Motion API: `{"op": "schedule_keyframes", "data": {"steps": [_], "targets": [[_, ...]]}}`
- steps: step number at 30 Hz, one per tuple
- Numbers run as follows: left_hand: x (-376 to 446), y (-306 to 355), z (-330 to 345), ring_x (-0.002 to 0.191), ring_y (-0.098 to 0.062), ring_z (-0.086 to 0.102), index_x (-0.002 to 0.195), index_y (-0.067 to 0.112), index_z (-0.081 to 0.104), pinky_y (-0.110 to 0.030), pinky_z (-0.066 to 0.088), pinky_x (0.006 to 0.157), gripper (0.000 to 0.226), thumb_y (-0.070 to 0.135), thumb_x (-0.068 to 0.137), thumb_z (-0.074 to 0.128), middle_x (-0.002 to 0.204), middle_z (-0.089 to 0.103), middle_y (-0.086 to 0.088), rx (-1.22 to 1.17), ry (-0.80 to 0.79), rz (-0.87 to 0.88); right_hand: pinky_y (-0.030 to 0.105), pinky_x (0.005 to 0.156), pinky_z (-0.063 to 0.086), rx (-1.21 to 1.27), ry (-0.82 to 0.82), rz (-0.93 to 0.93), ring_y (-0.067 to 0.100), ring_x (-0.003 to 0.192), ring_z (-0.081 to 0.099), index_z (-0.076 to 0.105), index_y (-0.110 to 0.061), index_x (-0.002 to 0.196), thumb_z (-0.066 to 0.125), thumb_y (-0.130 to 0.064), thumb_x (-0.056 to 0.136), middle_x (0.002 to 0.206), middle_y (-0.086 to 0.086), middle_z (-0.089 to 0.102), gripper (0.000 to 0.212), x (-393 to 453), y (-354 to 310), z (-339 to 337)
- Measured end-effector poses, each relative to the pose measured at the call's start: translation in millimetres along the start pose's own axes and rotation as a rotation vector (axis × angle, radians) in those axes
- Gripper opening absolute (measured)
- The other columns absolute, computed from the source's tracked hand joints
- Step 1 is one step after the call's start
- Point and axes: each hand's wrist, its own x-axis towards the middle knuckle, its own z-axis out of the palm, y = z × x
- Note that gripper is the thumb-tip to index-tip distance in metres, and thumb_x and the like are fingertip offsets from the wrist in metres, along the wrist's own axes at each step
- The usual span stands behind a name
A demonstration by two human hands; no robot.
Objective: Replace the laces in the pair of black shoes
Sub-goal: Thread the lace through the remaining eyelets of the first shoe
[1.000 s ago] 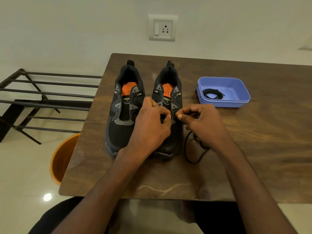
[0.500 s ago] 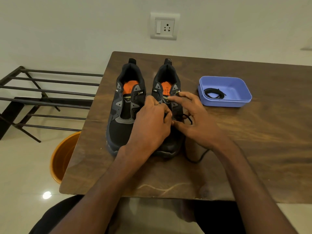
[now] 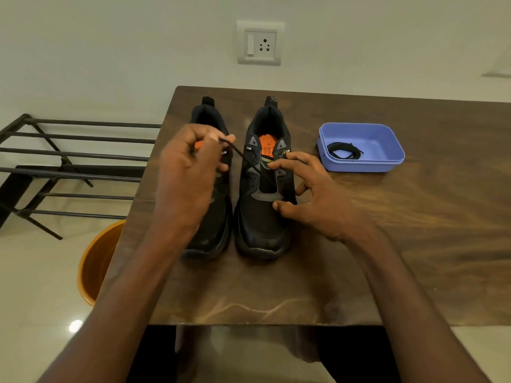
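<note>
left hand draws lace up from the right-side shoe

since half a second ago the left hand [image 3: 188,172] has lifted away from the shoe on the right [image 3: 264,189] and now hangs above the shoe on the left [image 3: 213,217], pinching the end of a black lace [image 3: 243,158] between thumb and fingertips. the lace runs taut and slanting from that pinch down to the eyelet area of the shoe on the right. the right hand [image 3: 312,197] has settled onto that shoe's outer side, fingers spread, the forefinger touching the tongue and the thumb resting on the vamp; it holds nothing between its fingers.

both black shoes stand side by side, toes toward the person, on the wooden table [image 3: 414,244], with orange insoles showing in their openings. to the right, well apart from the shoes, a blue tray [image 3: 387,164] holds a second coiled black lace [image 3: 344,152]. an orange bucket [image 3: 95,261] sits on the floor beside the table's left edge, with a metal rack [image 3: 69,156] behind it. a wall socket [image 3: 260,44] is above the table.
</note>
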Motion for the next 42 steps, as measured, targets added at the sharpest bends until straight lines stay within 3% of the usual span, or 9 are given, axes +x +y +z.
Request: {"op": "schedule_keyframes", "data": {"steps": [3, 6, 9, 14, 22, 26, 30, 33, 42], "targets": [[-7.7, 10.5, 6.1, 0.089, -0.026, 0.075, 0.107, 0.013, 0.054, -0.026, 0.053, 0.062, 0.024, 0.019, 0.114, 0.032, 0.094, 0.073, -0.007, -0.388, -0.091, -0.181, 0.004, 0.082, 0.043, -0.001, 0.053, -0.045, -0.01, 0.11, 0.046, 0.057, -0.042, 0.136, 0.084, -0.016, 0.082, 0.147, -0.013, 0.033, 0.066, -1.8, -3.1, 2.6], [-16.2, 0.6, 21.5, 0.069, -0.011, 0.058, 0.115, 0.015, 0.053, -0.023, 0.047, 0.06, 0.017, 0.025, 0.112, 0.04, 0.083, 0.058, 0.001, 0.03, -0.187, 0.005, 0.008, 0.084, 0.044, -0.01, 0.069, -0.069, -0.013, 0.108, 0.046, 0.055, -0.038, 0.139, 0.082, -0.013, 0.082, 0.142, -0.012, 0.037, 0.067, -1.4, -4.1, 4.7], [-16.7, -14.5, 25.7, 0.091, -0.007, 0.054, 0.121, 0.021, 0.063, -0.018, 0.048, 0.081, 0.025, 0.033, 0.098, 0.064, 0.106, 0.052, 0.006, 0.572, -0.338, 0.268, 0.011, 0.089, 0.043, -0.032, 0.053, -0.084, -0.004, 0.121, 0.045, 0.052, -0.041, 0.142, 0.081, -0.023, 0.085, 0.145, -0.011, 0.034, 0.067, -0.8, -1.0, 6.2], [-15.8, -16.3, 25.7, 0.103, -0.016, 0.047, 0.104, 0.02, 0.073, -0.03, 0.043, 0.089, 0.012, 0.015, 0.093, 0.072, 0.107, 0.055, 0.003, 0.795, -0.365, 0.315, 0.028, 0.105, 0.046, -0.087, 0.059, -0.064, 0.01, 0.136, 0.04, 0.048, -0.047, 0.143, 0.087, -0.045, 0.077, 0.152, -0.01, 0.028, 0.076, 0.7, -1.8, 12.1], [-5.7, -4.4, 0.2, 0.089, -0.013, 0.068, 0.104, 0.018, 0.066, -0.022, 0.058, 0.077, 0.014, 0.009, 0.104, 0.057, 0.096, 0.069, 0.004, 0.105, -0.009, 0.127, 0.042, 0.113, 0.044, -0.127, -0.003, -0.015, 0.015, 0.139, 0.037, 0.051, -0.053, 0.134, 0.088, -0.044, 0.074, 0.148, -0.015, 0.03, 0.072, -0.4, -4.6, 8.1], [-15.0, -9.5, 12.6, 0.1, -0.02, 0.071, 0.125, 0.014, 0.063, -0.035, 0.062, 0.084, 0.028, 0.001, 0.1, 0.062, 0.116, 0.066, -0.002, 0.14, -0.176, 0.138, 0.032, 0.109, 0.041, -0.082, 0.244, -0.208, 0.012, 0.138, 0.043, 0.063, -0.034, 0.132, 0.083, -0.042, 0.081, 0.146, -0.011, 0.045, 0.055, 0.7, -21.6, 16.6], [-18.4, -7.9, 22.8, 0.112, -0.021, 0.069, 0.14, 0.013, 0.051, -0.034, 0.06, 0.093, 0.047, -0.009, 0.099, 0.056, 0.134, 0.056, -0.005, 0.035, -0.275, 0.126, 0.018, 0.088, 0.053, 0.082, 0.328, -0.19, 0.005, 0.102, 0.065, 0.071, -0.025, 0.121, 0.08, -0.024, 0.088, 0.107, -0.012, 0.07, 0.034, 2.4, -37.2, 28.3], [-19.9, -6.3, 21.0, 0.108, -0.015, 0.071, 0.141, 0.01, 0.051, -0.028, 0.059, 0.092, 0.045, -0.008, 0.1, 0.056, 0.133, 0.057, -0.004, 0.0, -0.222, 0.092, 0.015, 0.075, 0.05, 0.165, 0.335, -0.116, 0.008, 0.089, 0.067, 0.077, -0.019, 0.109, 0.081, -0.016, 0.086, 0.097, -0.01, 0.073, 0.023, 2.9, -36.1, 26.6], [-15.1, -13.2, 12.5, 0.101, -0.015, 0.073, 0.125, 0.014, 0.065, -0.03, 0.06, 0.092, 0.035, 0.003, 0.093, 0.073, 0.106, 0.073, -0.001, -0.024, -0.231, 0.004, 0.022, 0.078, 0.053, 0.604, 0.414, -0.022, 0.013, 0.094, 0.071, 0.071, -0.01, 0.101, 0.065, -0.006, 0.097, 0.098, 0.006, 0.077, 0.008, -3.3, -35.4, 3.2]]}}
